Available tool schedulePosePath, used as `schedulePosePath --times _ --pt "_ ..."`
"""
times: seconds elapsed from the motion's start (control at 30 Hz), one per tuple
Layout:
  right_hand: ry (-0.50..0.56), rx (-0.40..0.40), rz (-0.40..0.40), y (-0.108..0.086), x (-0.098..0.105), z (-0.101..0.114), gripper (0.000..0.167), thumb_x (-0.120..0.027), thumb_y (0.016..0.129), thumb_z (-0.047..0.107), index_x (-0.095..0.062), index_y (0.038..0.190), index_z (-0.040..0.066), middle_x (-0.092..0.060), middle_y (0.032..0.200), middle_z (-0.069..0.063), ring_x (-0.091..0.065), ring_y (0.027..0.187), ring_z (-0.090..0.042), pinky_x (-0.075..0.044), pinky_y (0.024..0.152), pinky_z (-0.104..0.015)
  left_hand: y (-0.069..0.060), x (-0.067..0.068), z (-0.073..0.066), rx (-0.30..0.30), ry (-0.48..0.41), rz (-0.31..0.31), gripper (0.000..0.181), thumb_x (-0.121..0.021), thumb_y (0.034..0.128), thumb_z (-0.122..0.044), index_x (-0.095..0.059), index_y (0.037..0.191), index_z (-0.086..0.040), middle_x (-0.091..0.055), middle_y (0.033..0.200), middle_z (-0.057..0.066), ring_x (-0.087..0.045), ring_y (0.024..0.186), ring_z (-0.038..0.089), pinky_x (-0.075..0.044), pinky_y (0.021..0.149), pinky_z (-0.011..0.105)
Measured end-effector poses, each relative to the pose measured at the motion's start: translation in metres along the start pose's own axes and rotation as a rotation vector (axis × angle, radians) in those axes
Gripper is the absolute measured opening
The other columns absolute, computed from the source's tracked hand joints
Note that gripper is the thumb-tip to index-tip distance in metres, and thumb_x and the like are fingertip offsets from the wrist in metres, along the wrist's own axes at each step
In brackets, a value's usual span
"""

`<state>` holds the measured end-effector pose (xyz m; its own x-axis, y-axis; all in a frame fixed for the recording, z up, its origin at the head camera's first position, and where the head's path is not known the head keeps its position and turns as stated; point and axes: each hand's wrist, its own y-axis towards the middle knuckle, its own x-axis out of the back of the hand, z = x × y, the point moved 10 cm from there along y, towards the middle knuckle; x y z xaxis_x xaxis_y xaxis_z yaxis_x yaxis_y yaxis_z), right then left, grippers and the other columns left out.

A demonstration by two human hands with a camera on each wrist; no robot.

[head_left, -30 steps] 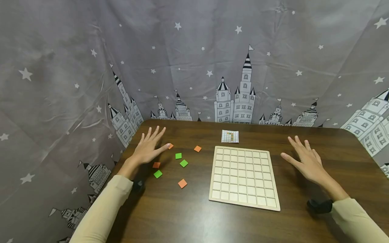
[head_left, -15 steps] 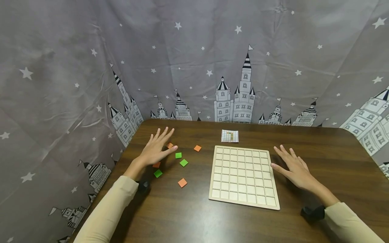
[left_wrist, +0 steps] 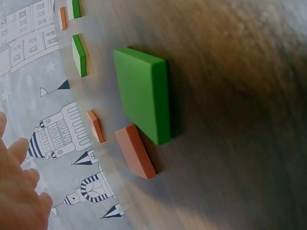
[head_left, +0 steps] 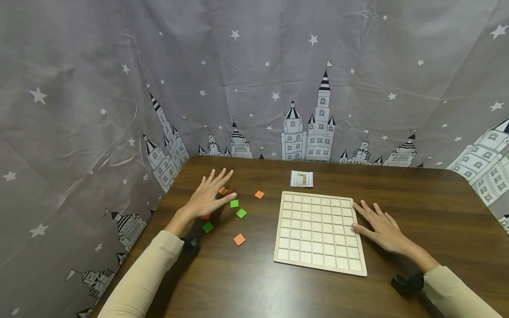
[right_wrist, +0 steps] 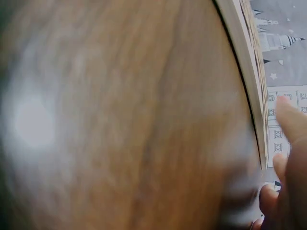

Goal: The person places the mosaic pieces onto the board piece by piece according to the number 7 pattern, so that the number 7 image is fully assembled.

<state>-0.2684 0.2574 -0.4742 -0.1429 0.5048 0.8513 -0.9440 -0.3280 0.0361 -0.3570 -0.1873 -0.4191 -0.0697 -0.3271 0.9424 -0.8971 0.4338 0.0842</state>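
Observation:
In the head view my left hand [head_left: 207,198], fingers spread, hovers over the scattered tiles and holds nothing. Close to it are an orange tile [head_left: 223,191], a green tile [head_left: 234,203] and another green tile [head_left: 207,227]; one orange tile [head_left: 205,217] is partly hidden by the hand. The left wrist view shows a green tile [left_wrist: 141,93] beside an orange tile [left_wrist: 135,151]. My right hand [head_left: 383,227] is spread at the right edge of the pale gridded board [head_left: 318,232], its fingertips at the rim; contact is unclear. The board's cells hold no tiles.
A small printed grid card [head_left: 301,179] lies behind the board. Between the left hand and the board are an orange tile [head_left: 259,194], a green tile [head_left: 241,213] and a nearer orange tile [head_left: 239,240]. A grey curtain [head_left: 254,79] hangs behind the brown table [head_left: 254,282].
My right hand has moved left and slightly nearer me, up to the board's right edge. My left hand has shifted right over the tiles. Board and tiles have stayed in place.

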Motion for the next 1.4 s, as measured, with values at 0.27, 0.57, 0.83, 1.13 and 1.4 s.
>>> schedulePosePath --times 0.27,0.57,0.83,1.13,1.4 --pt "-0.033 0.026 0.005 -0.004 -0.008 -0.005 0.072 -0.054 0.101 0.044 -0.021 0.161 0.020 -0.012 0.163 -0.023 -0.001 0.146 -0.050 0.003 0.109 -0.070 0.003 -0.005 -0.005 -0.019 -0.008 0.008 0.078 -0.049 0.0980 -0.061 -0.014 0.161 -0.031 -0.012 0.165 0.005 0.003 0.150 0.035 0.001 0.115 0.060" --pt "-0.084 0.017 -0.005 -0.007 -0.009 -0.007 0.071 -0.052 0.102 0.045 -0.021 0.161 0.021 -0.013 0.163 -0.021 -0.004 0.146 -0.050 0.001 0.110 -0.069 0.024 -0.015 -0.019 -0.129 -0.130 0.015 0.072 -0.062 0.0968 -0.046 -0.034 0.157 -0.018 -0.032 0.160 0.009 -0.021 0.146 0.038 -0.014 0.113 0.063" --pt "-0.090 0.019 -0.013 -0.007 -0.008 -0.006 0.071 -0.053 0.102 0.045 -0.022 0.161 0.020 -0.014 0.163 -0.020 -0.005 0.146 -0.049 0.000 0.110 -0.069 0.049 -0.029 -0.029 -0.220 -0.368 0.095 0.061 -0.070 0.0948 -0.024 -0.047 0.148 -0.004 -0.049 0.146 0.015 -0.037 0.135 0.035 -0.025 0.110 0.057" --pt "-0.088 0.032 -0.020 -0.006 -0.008 -0.005 0.071 -0.053 0.102 0.044 -0.020 0.161 0.021 -0.014 0.163 -0.020 -0.006 0.146 -0.049 0.000 0.109 -0.069 0.061 -0.044 -0.033 -0.219 -0.495 0.213 0.051 -0.068 0.0962 -0.012 -0.052 0.142 0.002 -0.051 0.141 0.021 -0.045 0.129 0.039 -0.036 0.106 0.055" --pt "-0.087 0.027 -0.020 -0.007 -0.008 -0.006 0.071 -0.052 0.102 0.045 -0.022 0.161 0.020 -0.014 0.163 -0.020 -0.005 0.147 -0.049 0.000 0.110 -0.069 0.066 -0.052 -0.037 -0.211 -0.543 0.251 0.041 -0.068 0.0948 -0.004 -0.058 0.133 0.007 -0.056 0.134 0.023 -0.050 0.123 0.038 -0.039 0.104 0.053"
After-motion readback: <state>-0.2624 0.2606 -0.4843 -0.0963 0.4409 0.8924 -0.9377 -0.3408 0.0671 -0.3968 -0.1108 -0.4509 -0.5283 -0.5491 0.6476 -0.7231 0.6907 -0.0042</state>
